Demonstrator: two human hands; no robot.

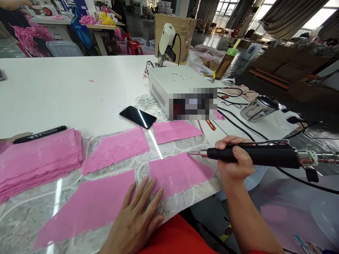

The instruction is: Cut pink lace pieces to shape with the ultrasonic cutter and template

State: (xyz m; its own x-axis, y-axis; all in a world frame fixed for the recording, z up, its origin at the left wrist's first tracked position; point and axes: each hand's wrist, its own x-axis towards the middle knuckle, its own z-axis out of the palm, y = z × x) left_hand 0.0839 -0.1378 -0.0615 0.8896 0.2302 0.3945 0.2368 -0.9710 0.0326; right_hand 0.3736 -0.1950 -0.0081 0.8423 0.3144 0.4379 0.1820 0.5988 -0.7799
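Observation:
My right hand (pixel 235 158) is wrapped round a black corded hand tool (pixel 259 155) with a thin metal tip. The tip is at the upper edge of a pink fabric piece (pixel 180 174); whether it touches, I cannot tell. My left hand (pixel 143 204) lies flat with fingers spread, fingertips at the left edge of that piece. Left of this hand is a larger pink piece (pixel 90 204). Beyond them are a lace-edged pink piece (pixel 119 148) and another plain pink piece (pixel 176 131). A stack of pink lace pieces (pixel 39 158) sits at the far left.
A grey-white box unit (pixel 182 79) stands behind the fabric, with a phone (pixel 138 116) and string nearby. A black pen (pixel 39 134) rests on the stack. An orange cutter (pixel 210 125), cables and a glass jar (pixel 259 108) are at right. People's workstations are behind.

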